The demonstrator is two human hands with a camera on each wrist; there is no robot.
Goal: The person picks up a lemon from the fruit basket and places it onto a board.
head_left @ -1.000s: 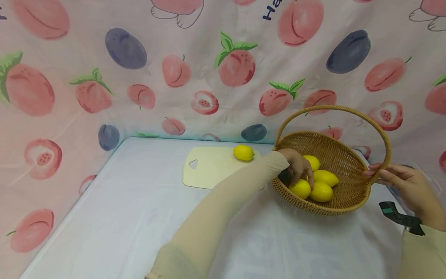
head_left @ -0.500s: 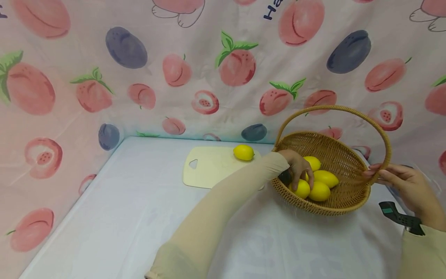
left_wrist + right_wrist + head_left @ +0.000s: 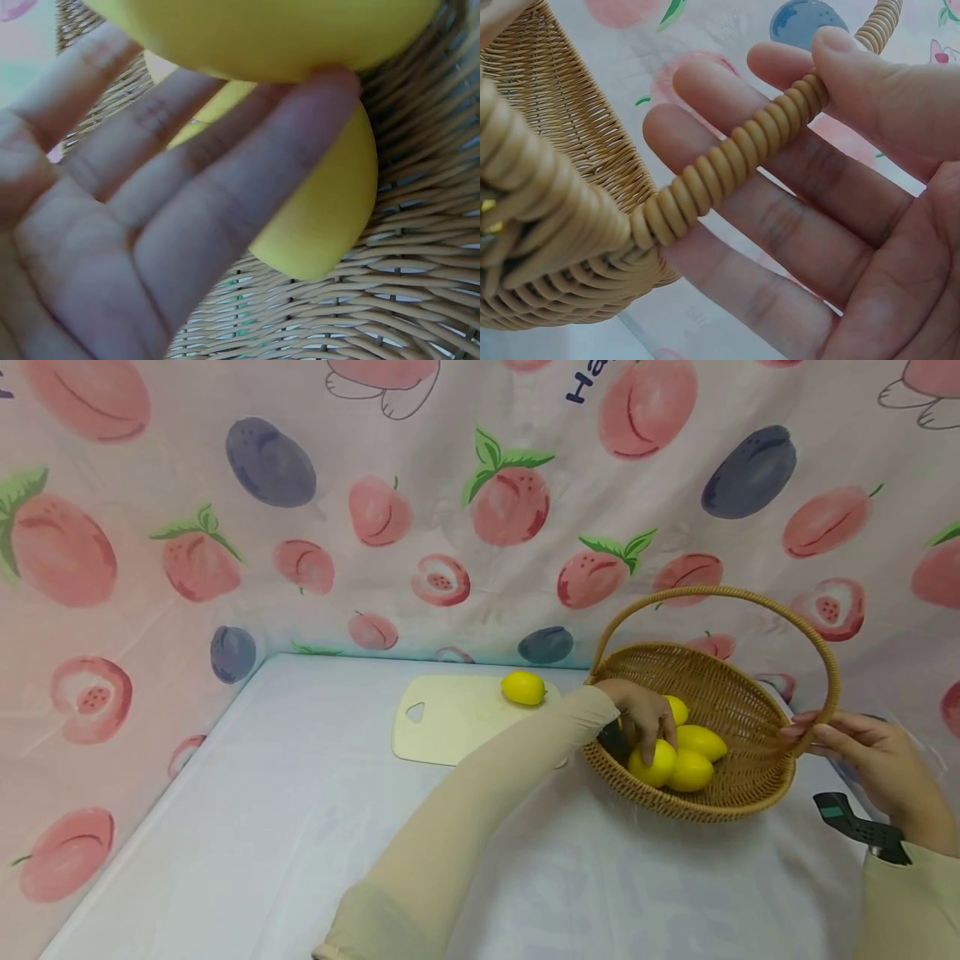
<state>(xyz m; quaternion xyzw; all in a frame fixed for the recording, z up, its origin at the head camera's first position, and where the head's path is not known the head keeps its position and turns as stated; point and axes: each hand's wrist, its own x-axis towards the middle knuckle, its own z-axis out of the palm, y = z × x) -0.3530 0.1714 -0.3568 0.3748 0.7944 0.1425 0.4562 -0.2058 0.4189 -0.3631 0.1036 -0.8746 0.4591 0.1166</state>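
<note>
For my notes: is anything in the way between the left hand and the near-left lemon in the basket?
Nothing visible: the left hand reaches inside the basket and touches that lemon directly. The handle arches overhead, its right end held by the right hand, clear of that contact.

Log, head view | left arm: I see 1 long, plain cream-beige fabric sleeve (image 3: pixel 480 810), creased near the wrist | left wrist: 1 dark, partly hidden fitting (image 3: pixel 615 741), shape unclear to me | right arm: 1 similar cream-beige fabric sleeve (image 3: pixel 909 906) | right wrist: 1 black, bent wrist unit (image 3: pixel 870 832), 1 green rectangular patch (image 3: pixel 832 812) on its tip
</note>
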